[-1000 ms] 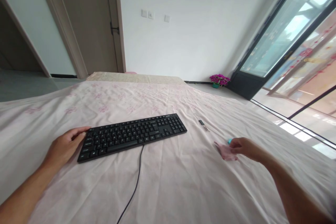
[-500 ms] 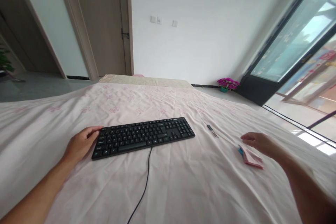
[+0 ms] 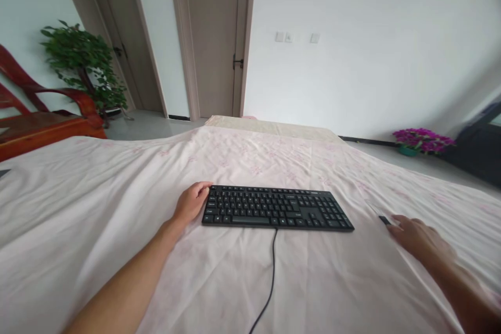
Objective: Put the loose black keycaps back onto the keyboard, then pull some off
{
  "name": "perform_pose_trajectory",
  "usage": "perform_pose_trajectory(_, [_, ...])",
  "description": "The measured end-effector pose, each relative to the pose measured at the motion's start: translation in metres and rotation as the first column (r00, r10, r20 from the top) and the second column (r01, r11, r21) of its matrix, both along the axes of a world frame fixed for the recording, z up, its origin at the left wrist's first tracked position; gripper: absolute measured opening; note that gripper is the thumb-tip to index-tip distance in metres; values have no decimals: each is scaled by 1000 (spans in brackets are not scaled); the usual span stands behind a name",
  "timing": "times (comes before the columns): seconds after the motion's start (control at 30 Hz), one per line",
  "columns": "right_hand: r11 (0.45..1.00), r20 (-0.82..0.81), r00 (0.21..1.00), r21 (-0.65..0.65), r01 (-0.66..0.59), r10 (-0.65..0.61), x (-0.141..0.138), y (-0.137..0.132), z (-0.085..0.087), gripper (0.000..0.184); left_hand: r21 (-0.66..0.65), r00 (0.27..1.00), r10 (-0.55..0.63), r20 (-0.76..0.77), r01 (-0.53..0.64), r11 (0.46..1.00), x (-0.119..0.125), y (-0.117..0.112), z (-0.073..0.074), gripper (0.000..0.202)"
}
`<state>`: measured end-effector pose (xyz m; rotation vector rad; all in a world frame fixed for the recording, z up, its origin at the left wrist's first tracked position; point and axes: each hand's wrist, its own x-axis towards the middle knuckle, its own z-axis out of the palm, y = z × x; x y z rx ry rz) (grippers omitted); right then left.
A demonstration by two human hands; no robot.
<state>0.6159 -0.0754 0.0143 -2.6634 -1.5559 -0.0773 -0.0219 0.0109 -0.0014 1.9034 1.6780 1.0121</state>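
Note:
A black keyboard [image 3: 270, 207] lies on the pink flowered cloth, its cable [image 3: 273, 271] running toward me. My left hand [image 3: 191, 201] holds the keyboard's left end, with thumb and fingers closed at its upper left corner. To the right of the keyboard is a slim puller tool [image 3: 384, 220], seemingly a keycap puller, with a black middle and thin wire at its far end. My right hand [image 3: 415, 235] has its thumb and fingers closed around the tool's near end, which they hide. The tool still appears to lie on the cloth.
The wrinkled cloth [image 3: 219, 282] covers the broad surface before me. Beyond it are a wooden chair [image 3: 50, 120], a green plant [image 3: 82, 57], a door [image 3: 213, 36] and purple flowers [image 3: 422, 140] in a pot. A dark corner of something [image 3: 3, 173] shows at far left.
My view has turned left, so things appear farther right. My right hand has moved from beside the folded pink cloth to the puller tool. My left hand stays at the keyboard's end.

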Motion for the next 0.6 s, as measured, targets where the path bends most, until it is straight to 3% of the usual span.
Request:
perform_pose_trajectory(0.1, [999,-15,999,4,38,-38,5,-3,1,43,2,1000,-11,11,11,1000,0,1,-1,36])
perform_pose_trajectory(0.27, [993,25,993,33,-112,111,-3,-2,-5,23,-12,1000,-5,30,5,1000,0,0,0,36])
perform_pose_trajectory(0.4, [992,82,989,15,-126,125,-4,0,-11,18,-29,1000,-12,16,12,1000,2,-2,1,38])
perform_pose_trajectory(0.53, [997,142,987,-9,-80,80,-5,6,-12,24,-54,1000,13,20,-12,998,9,-5,1,42])
perform_pose_trajectory(0.6, [984,129,977,29,-175,170,-17,11,-10,36,-63,999,35,27,-33,997,14,-6,2,44])
